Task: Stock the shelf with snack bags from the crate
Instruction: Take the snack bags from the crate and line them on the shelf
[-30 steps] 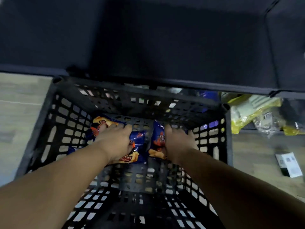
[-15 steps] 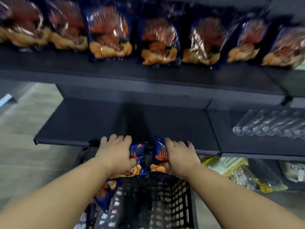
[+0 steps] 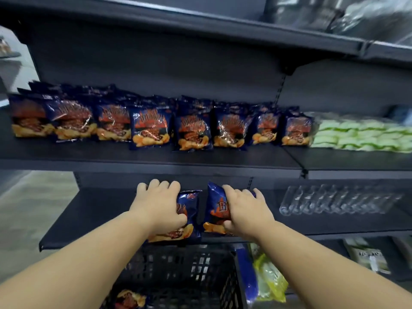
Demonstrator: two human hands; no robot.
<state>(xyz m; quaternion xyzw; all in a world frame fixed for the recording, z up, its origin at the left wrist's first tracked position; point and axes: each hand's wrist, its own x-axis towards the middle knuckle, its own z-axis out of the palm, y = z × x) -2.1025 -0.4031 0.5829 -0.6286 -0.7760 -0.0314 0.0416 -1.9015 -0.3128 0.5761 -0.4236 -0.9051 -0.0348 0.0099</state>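
My left hand (image 3: 159, 205) grips a blue snack bag (image 3: 189, 216) with orange chips printed on it. My right hand (image 3: 244, 209) grips a second blue snack bag (image 3: 215, 206). Both bags hang above the black crate (image 3: 189, 268), in front of the bare dark lower shelf (image 3: 93, 212). One more blue bag (image 3: 129, 298) lies in the crate's bottom. On the dark shelf above (image 3: 156, 156) stands a row of several matching blue snack bags (image 3: 150, 128), with more behind them.
Green packets (image 3: 361, 134) fill the upper shelf's right section. Clear bottles (image 3: 334, 199) lie on the lower shelf to the right. Yellow-green packages (image 3: 269, 277) sit on the bottom shelf beside the crate. A top shelf (image 3: 223, 21) overhangs. Floor shows at the left.
Both hands have lifted their bags out of the crate and up to the lower shelf's height. My view has tilted up from the crate to the stocked shelf.
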